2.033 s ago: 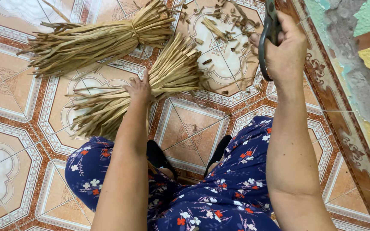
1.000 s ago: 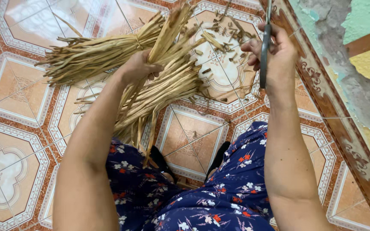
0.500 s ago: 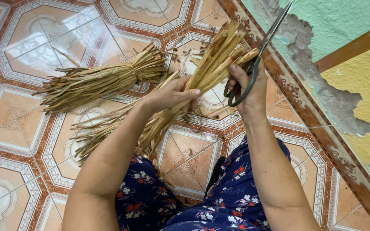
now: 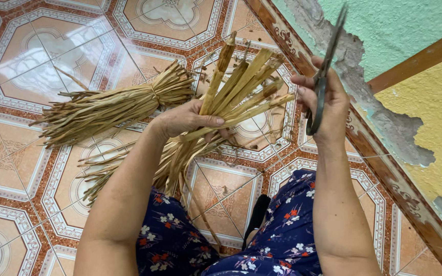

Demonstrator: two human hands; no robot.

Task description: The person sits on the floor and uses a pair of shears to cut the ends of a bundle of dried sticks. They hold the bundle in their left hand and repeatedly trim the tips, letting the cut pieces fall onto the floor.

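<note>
My left hand grips a bundle of dry tan leaf strips around its middle and holds it raised above the floor, thick cut ends pointing up and away. My right hand holds a pair of dark scissors upright, blades pointing up, just right of the bundle's cut ends; its fingertips touch the end of one strip. A second bundle of the same strips, tied near one end, lies on the tiled floor to the left.
The floor is patterned orange and white tile. Small cut scraps lie on the tile beneath the raised bundle. A wall with peeling green and yellow paint runs along the right. My legs in blue flowered cloth are below.
My left hand has picked the bundle off the floor and lifted it toward the scissors. My right hand has brought the scissors in beside the cut ends.
</note>
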